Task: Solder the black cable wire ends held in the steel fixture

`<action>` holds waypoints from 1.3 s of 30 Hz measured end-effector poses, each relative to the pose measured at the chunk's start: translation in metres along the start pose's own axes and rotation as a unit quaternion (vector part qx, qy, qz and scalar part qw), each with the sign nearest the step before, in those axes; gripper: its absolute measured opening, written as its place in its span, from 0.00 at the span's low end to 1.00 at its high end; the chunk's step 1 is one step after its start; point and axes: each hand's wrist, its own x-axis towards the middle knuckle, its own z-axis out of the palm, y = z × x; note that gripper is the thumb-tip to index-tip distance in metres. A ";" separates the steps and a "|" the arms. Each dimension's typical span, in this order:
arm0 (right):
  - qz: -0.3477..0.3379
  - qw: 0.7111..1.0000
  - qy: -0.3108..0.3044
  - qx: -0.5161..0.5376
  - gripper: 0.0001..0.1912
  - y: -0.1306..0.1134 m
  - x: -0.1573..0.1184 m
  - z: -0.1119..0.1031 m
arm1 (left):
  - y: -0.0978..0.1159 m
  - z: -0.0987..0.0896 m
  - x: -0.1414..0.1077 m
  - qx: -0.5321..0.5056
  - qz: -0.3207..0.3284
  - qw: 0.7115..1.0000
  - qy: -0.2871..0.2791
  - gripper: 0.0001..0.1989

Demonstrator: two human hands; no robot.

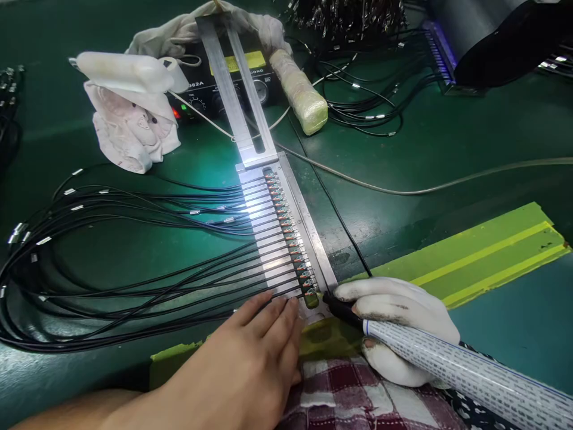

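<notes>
My left hand (248, 358) is bare and lies flat with its fingers stretched out. Its fingertips touch the lowest black cables (224, 263) at the near end of a metal fixture (308, 233). The cables lie side by side across this fixture, their stripped coppery ends lined up over its slot. In a stained white glove, my right hand (403, 331) is closed around a thick printed tube (447, 358) with a black front part. The black tip is right beside the fixture's near right corner. Some gloved fingers are hidden behind the tube.
Behind the fixture stands a black control box (210, 98) with lit lamps, under a cloth (134, 128) and a white bottle-like object (120, 71). A wrapped roll (299, 92) leans there. A thin hose (403, 192) crosses rightward. Yellow-green tape (492, 254) covers the table edge.
</notes>
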 end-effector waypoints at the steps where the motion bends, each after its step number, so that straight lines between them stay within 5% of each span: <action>1: 0.001 1.000 -0.001 0.002 0.12 0.000 -0.001 0.000 | 0.000 0.000 0.000 0.000 -0.001 1.000 0.003 0.16; 39: 0.000 1.000 0.011 0.028 0.14 0.003 -0.002 0.003 | 0.000 0.003 -0.002 0.001 -0.002 1.000 -0.006 0.16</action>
